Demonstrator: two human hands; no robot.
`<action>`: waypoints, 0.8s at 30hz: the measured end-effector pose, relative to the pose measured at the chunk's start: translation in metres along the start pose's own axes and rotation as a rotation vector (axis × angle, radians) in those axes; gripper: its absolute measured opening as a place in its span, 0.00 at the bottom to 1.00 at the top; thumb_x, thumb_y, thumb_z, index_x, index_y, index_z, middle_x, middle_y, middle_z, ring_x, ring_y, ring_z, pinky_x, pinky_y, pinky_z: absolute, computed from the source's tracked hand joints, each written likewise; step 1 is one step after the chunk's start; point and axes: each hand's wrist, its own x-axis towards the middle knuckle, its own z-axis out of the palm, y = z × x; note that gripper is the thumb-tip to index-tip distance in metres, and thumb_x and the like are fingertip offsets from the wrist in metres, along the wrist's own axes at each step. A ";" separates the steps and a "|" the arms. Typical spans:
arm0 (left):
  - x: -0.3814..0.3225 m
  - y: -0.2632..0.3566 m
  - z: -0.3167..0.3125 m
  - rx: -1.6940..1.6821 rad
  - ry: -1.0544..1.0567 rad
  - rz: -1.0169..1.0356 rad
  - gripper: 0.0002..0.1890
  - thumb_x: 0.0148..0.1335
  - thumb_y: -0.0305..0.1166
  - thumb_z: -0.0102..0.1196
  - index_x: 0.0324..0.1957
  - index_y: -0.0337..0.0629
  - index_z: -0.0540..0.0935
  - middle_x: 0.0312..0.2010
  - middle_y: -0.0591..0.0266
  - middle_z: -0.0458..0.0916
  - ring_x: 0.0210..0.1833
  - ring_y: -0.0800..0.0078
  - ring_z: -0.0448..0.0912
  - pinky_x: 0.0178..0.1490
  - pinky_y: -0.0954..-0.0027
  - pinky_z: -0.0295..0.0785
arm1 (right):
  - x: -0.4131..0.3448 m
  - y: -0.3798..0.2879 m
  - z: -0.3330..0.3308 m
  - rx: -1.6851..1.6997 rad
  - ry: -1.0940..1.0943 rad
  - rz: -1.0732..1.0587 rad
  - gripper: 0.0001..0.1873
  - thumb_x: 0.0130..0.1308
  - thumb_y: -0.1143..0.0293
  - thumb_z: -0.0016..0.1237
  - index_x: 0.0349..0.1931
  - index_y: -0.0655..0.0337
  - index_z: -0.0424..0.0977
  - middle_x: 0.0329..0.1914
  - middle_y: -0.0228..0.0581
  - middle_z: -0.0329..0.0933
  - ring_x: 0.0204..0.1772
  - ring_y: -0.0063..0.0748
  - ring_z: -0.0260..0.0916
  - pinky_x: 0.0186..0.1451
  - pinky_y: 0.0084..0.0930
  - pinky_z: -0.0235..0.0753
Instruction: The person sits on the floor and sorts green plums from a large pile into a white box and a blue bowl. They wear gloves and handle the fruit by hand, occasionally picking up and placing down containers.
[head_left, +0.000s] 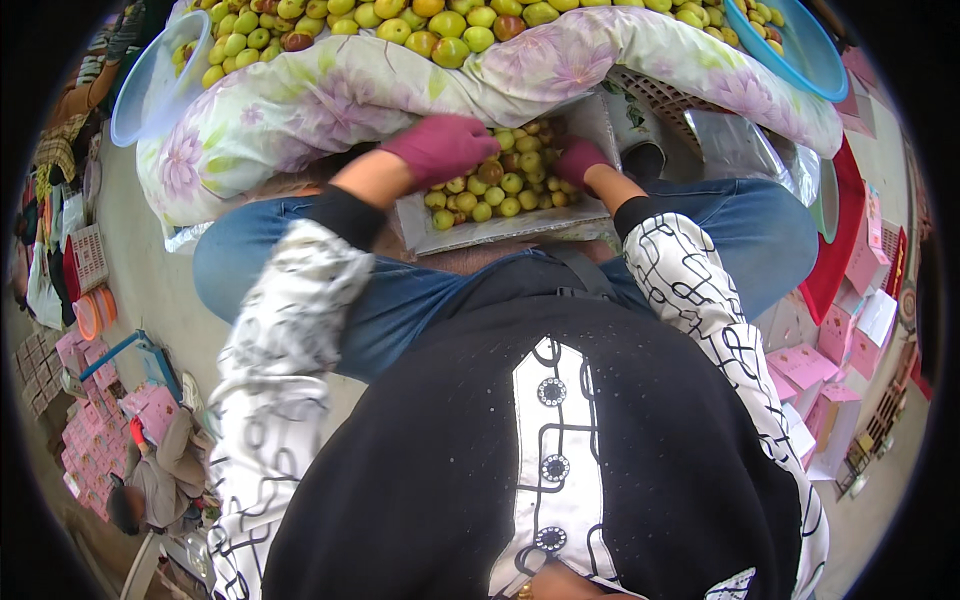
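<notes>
Between my knees stands a shallow box (517, 226) with a pale silvery lining. Round green, yellow and brownish fruits (495, 196), which look like jujubes, fill much of it. My left hand (450, 150), in a maroon glove, is over the box's far left part. Its fingers are curled and blurred, so whether a fruit is in them is hidden. At the box's right side, my right hand (580, 160) in a matching glove reaches down against the fruits. Its fingertips are largely out of sight, and I cannot tell if they grip anything.
A padded floral cloth roll (330, 97) borders a large heap of jujubes (450, 34) ahead. A clear basin (161, 82) and a blue basin (795, 56) sit at its ends. Pink boxes (806, 367) stand at right; a person (161, 465) is at lower left.
</notes>
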 end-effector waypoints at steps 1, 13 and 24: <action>-0.027 0.023 -0.030 0.015 0.059 0.030 0.16 0.67 0.42 0.51 0.45 0.40 0.81 0.36 0.55 0.81 0.38 0.70 0.80 0.43 0.69 0.75 | -0.001 -0.005 0.005 -0.077 0.051 -0.026 0.27 0.54 0.66 0.55 0.59 0.53 0.74 0.57 0.51 0.77 0.57 0.46 0.76 0.59 0.36 0.75; -0.044 -0.007 -0.166 -0.237 0.548 -0.103 0.16 0.64 0.42 0.57 0.35 0.35 0.83 0.25 0.61 0.81 0.26 0.74 0.78 0.30 0.71 0.73 | 0.007 -0.054 0.017 -0.062 0.242 -0.053 0.32 0.51 0.58 0.65 0.57 0.59 0.72 0.50 0.52 0.80 0.50 0.51 0.79 0.53 0.41 0.77; -0.035 -0.004 -0.172 -0.161 0.578 0.019 0.17 0.64 0.43 0.58 0.38 0.35 0.84 0.23 0.61 0.81 0.25 0.74 0.78 0.31 0.69 0.74 | 0.004 -0.063 0.070 -0.459 -0.029 -0.569 0.26 0.60 0.56 0.50 0.60 0.47 0.72 0.60 0.49 0.73 0.59 0.47 0.75 0.57 0.44 0.75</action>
